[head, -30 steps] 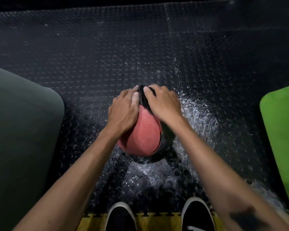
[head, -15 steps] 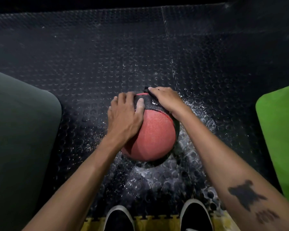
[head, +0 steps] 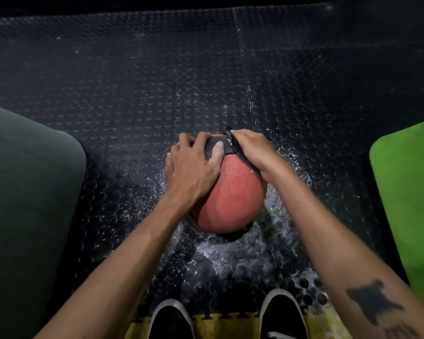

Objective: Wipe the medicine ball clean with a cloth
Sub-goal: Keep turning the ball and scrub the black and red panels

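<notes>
A red medicine ball (head: 233, 196) with a black band across its far top rests on the black studded rubber floor (head: 132, 81). My left hand (head: 191, 167) grips the ball's upper left, fingers spread and thumb on the black band. My right hand (head: 255, 150) presses a dark cloth (head: 247, 165) against the ball's upper right side. Only a thin black edge of the cloth shows under the palm and at the fingertips.
White spatter and wet patches (head: 230, 255) ring the ball on the floor. A dark green mat (head: 22, 192) lies at the left, a bright green mat (head: 406, 204) at the right. My two black shoes (head: 171, 319) (head: 282, 314) stand near yellow floor tiles (head: 218, 326).
The ball has turned, so more red faces me and the black band sits at the far top. My right hand slid with the cloth to the ball's upper right side.
</notes>
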